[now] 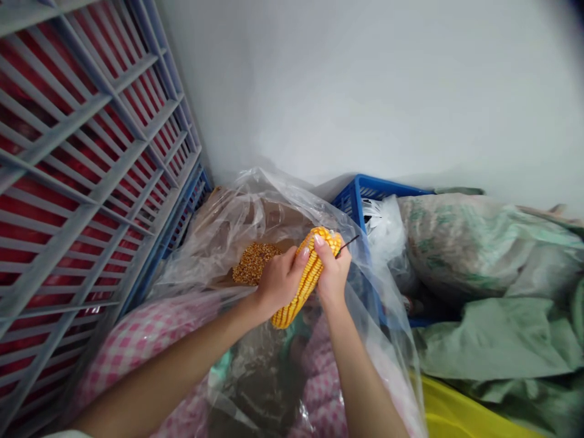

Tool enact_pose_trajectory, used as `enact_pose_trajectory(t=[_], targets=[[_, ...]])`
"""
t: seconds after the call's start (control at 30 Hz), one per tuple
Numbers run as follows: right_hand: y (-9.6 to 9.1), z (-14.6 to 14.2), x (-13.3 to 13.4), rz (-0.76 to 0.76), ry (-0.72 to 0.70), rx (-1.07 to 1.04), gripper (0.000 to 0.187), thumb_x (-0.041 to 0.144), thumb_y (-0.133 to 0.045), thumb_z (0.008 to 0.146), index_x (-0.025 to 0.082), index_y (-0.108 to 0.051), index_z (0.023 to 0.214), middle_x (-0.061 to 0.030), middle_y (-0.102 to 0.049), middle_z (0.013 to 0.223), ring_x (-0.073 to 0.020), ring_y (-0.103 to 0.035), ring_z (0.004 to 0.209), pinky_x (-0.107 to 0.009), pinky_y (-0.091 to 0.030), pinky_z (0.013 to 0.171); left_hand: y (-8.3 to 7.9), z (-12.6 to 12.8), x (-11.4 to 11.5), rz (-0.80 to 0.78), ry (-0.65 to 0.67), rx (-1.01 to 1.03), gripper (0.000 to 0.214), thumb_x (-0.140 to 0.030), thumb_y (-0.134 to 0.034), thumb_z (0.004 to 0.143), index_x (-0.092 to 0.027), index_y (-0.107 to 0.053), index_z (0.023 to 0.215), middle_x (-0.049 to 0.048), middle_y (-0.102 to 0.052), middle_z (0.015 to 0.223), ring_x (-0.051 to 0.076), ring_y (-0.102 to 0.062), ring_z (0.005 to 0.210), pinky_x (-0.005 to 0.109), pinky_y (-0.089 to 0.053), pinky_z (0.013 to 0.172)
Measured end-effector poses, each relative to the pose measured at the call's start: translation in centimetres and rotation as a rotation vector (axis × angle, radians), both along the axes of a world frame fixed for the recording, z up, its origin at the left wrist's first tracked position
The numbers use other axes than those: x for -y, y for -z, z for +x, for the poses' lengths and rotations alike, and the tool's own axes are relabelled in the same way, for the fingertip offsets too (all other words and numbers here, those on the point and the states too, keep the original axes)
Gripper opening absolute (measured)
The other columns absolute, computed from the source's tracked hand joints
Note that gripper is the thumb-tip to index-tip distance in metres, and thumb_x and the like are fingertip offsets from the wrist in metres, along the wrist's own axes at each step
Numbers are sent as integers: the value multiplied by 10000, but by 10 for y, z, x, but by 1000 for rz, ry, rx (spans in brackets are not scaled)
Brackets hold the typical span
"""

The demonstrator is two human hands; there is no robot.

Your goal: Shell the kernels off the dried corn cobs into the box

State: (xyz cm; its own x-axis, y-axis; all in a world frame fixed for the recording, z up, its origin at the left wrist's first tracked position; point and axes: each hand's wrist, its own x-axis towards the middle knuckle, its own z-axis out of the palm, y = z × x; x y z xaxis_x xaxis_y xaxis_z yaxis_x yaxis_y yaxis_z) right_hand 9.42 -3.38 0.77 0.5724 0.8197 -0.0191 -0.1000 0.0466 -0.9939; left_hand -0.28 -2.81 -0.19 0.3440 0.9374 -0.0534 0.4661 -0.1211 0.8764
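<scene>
looking down from the head cam, one view only: two bare forearms reach fwd into a cramped corner against a plain white wall (365, 79).

both hands grip one dried yellow corn cob (305, 286), held on a slant, top end up & to the right, bottom end pointing down toward the person. left hand (278, 283) wraps the cob's middle from the left, fingers closed round it, thumb pressed along the kernel rows. right hand (333, 271) clamps the top end, fingers curled over the tip. a thin dark sliver (349, 242) sticks out past the right hand; can't tell what it is.

the cob hangs over the open mouth of a big clear crumpled plastic bag (255, 207). inside, just beyond the left hand, lies a small heap of loose golden kernels (253, 263) on a brown surface.

judging by the heap & the grip, the step in hand looks like rubbing kernels off the cob into the bag. the cob looks nearly full, so it's prob. early on. freeing more kernels would call for firm thumb pressure or a twist btwn the hands, w/ the cob kept over the bag mouth so nothing spills.

around it: a grey slatted plastic crate w/ red behind its bars (91, 152) fills the left side; a blue plastic crate (360, 188) sits behind the bag; pale green woven sacks (479, 243) pile up at right; pink-and-white checked cloth (141, 334) lies under the left arm; a yellow plastic edge (456, 413) shows bottom right.
</scene>
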Motion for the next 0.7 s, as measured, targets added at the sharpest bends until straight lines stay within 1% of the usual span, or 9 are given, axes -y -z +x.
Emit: enact_pose_trajectory(t=[0.13,0.23,0.37,0.53,0.7], targets=[[8,-2,-1,-15,13,-69,282,371,-691,606,162,-547,730,58,-511,617,-81,-446,533,-228,-374,540,4,0,0,-48,4,4,506,-512,-161,880,-184,-506,710,44,-586,659,158,-521,601,268,-287,545],[10,-3,-1,-41,27,-126,292,377,-702,597,161,-542,710,57,-513,610,-82,-451,534,-228,-376,534,7,0,-1,-75,17,12,531,-521,-158,877,-178,-537,737,58,-612,691,170,-550,631,272,-314,563],[12,-2,1,-56,59,-208,308,381,-717,582,163,-518,672,71,-477,574,-71,-425,509,-212,-358,501,10,2,0,-89,52,9,547,-524,-159,876,-172,-555,740,69,-633,721,178,-575,666,272,-341,583],[15,-1,4,-76,58,-234,310,381,-714,576,161,-534,698,79,-448,550,-67,-410,490,-210,-349,487,12,3,2,-86,75,-5,546,-512,-162,881,-168,-556,723,60,-632,690,168,-577,637,262,-347,566],[13,0,4,-82,40,-235,315,384,-704,572,154,-529,697,65,-483,580,-67,-424,504,-210,-358,497,16,3,3,-66,78,23,531,-513,-167,880,-171,-536,711,57,-612,660,166,-567,612,264,-347,554]])
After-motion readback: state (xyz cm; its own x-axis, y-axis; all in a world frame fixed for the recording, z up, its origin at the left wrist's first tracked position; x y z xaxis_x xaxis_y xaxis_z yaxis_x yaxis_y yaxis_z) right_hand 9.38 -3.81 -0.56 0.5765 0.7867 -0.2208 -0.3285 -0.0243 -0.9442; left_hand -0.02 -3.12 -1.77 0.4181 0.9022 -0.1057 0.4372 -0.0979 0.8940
